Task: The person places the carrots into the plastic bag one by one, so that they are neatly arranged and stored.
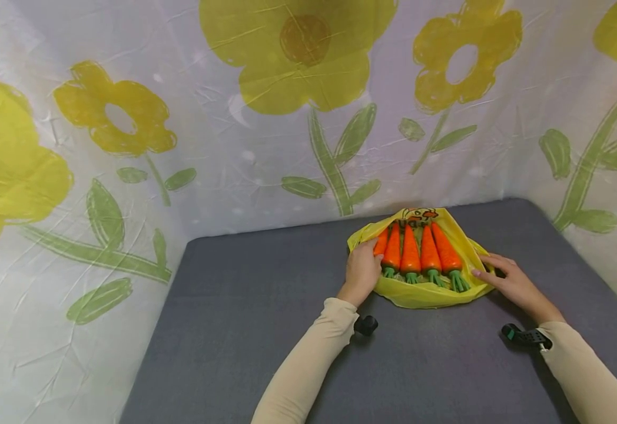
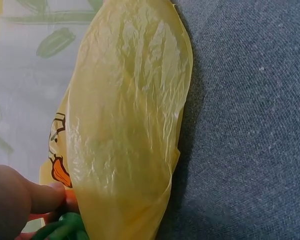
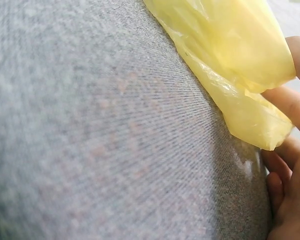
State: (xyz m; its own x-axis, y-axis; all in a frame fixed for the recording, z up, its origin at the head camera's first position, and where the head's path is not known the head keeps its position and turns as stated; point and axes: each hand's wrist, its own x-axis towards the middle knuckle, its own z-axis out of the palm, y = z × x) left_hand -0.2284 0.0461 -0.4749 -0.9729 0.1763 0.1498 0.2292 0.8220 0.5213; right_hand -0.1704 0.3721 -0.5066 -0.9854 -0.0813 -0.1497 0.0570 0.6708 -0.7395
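Note:
A yellow plastic bag (image 1: 420, 298) with a printed cartoon face lies toward the far right of the table. Several orange carrots (image 1: 410, 253) with green stem ends sit side by side in its open mouth, tips pointing away from me. At the bag's left side my left hand (image 1: 362, 266) pinches the leftmost carrot, mostly covered by the fingers; the left wrist view shows thumb and finger on its orange part beside the green stems (image 2: 70, 225). My right hand (image 1: 512, 282) holds the bag's right edge between thumb and fingers, as the loose yellow film (image 3: 255, 117) shows up close.
The bag rests on a dark grey cloth-covered table (image 1: 255, 294). Behind and beside the table hangs a white curtain (image 1: 224, 135) printed with yellow flowers. A black strap device sits on each wrist.

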